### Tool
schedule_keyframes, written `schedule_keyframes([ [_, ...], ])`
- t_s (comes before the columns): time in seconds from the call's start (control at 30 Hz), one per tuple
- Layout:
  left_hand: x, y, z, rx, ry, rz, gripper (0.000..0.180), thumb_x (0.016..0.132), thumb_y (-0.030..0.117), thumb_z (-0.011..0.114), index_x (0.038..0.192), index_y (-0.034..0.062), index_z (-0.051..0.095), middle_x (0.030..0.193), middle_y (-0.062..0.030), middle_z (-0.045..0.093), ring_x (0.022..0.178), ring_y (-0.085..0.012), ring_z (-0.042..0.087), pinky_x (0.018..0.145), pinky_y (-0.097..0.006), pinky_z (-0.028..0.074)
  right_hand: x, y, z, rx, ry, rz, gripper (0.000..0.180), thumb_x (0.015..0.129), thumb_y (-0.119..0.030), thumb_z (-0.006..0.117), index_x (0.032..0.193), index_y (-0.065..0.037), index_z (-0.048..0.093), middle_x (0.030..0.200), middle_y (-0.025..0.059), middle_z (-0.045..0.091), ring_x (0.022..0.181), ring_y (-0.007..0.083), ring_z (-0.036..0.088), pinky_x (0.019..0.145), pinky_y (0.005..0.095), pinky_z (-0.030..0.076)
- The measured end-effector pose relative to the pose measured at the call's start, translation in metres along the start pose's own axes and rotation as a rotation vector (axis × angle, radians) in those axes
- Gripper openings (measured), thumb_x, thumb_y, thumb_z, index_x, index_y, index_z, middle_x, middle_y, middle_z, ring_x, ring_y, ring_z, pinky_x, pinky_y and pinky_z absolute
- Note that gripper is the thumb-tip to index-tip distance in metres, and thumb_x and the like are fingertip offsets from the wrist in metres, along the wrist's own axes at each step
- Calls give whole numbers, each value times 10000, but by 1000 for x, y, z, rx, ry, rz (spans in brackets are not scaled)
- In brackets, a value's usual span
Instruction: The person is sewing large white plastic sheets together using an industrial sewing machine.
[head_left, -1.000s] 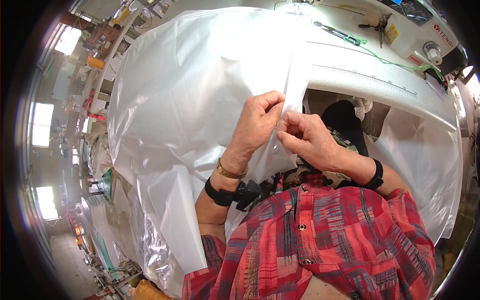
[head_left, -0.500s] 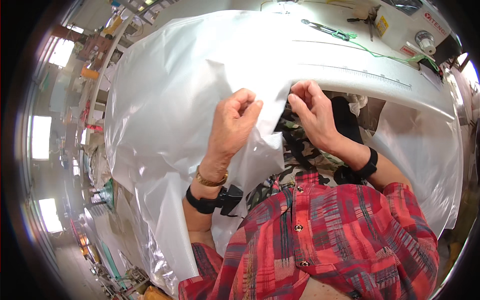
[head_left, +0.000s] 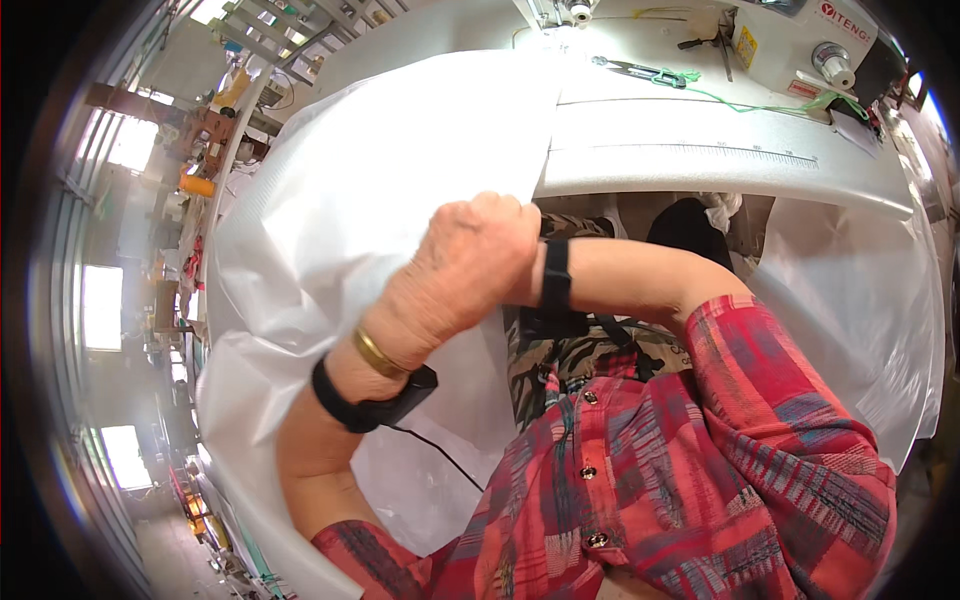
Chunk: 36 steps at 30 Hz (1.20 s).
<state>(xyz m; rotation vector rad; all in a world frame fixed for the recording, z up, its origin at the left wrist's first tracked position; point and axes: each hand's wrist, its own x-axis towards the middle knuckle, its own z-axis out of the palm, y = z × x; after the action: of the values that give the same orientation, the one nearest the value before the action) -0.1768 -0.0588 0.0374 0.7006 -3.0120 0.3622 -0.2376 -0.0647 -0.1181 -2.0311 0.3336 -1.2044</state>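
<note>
A large white translucent plastic sheet [head_left: 300, 250] drapes over the worktable and down across my left side. My left hand [head_left: 462, 262] is closed in a fist on the sheet near its right edge, knuckles upward. My right forearm reaches across my body to the left, so my right hand [head_left: 522, 286] sits behind and beneath the left one. Only a sliver near its wrist shows; its fingers are hidden. Past the hands, the sheet's straight edge runs up toward the lit needle area of a sewing machine [head_left: 578, 12].
Thread snips [head_left: 640, 70] tied with green thread lie on the table [head_left: 690, 115]. Behind them is the machine's white body with a knob [head_left: 832, 64]. A ruler scale [head_left: 740, 152] runs along the table's front part. More plastic sheeting [head_left: 850, 300] hangs at the right.
My right hand has crossed left to behind my left hand, which has closed into a fist and turned. The sheet's edge now lies straighter along the table.
</note>
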Motion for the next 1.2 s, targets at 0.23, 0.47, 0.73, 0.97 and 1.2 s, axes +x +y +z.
schedule_keyframes([
  [0.23, -40, 11, 77, -65, 205, -185, 71, 711, 60, 593, 749, 54, 533, 708, -77, 532, 684, -224, 584, 564, -335, 488, 8, -32, -71, -342, -944, 522, 301, 905, -238, 590, 1089, -10, 659, 993, 221, 675, 941, 364, 645, 848, 424, 502],
  [0.47, -45, 21, 84, -214, 350, -438, 119, 776, 48, 645, 747, 59, 530, 710, -93, 489, 691, -255, 555, 597, -366, 465, 48, -43, -203, -987, -458, 338, 161, 865, -62, 570, 1015, -36, 621, 962, 157, 640, 874, 350, 635, 797, 423, 511],
  [0.73, -49, 34, 73, -465, 471, -632, 201, 795, -3, 629, 995, 14, 636, 805, -122, 577, 764, -291, 602, 644, -388, 477, 42, -4, -247, -1067, -458, 306, 92, 959, -117, 554, 1041, -91, 587, 1051, 70, 598, 929, 284, 633, 832, 385, 521],
  [0.97, -52, 40, 70, -554, 524, -595, 479, 764, -73, 573, 1240, -23, 589, 813, -118, 554, 597, -285, 584, 566, -368, 496, 47, 11, -254, -945, -406, 277, 140, 999, -216, 522, 1026, -95, 587, 973, 62, 622, 918, 250, 645, 815, 372, 516],
  [1.2, -48, 45, 75, -569, 496, -691, 490, 772, -89, 579, 1253, 5, 595, 912, -124, 548, 713, -296, 611, 629, -402, 489, 48, 17, -243, -959, -320, 397, 149, 976, -238, 565, 1023, -106, 618, 921, 39, 643, 854, 192, 644, 800, 355, 518],
])
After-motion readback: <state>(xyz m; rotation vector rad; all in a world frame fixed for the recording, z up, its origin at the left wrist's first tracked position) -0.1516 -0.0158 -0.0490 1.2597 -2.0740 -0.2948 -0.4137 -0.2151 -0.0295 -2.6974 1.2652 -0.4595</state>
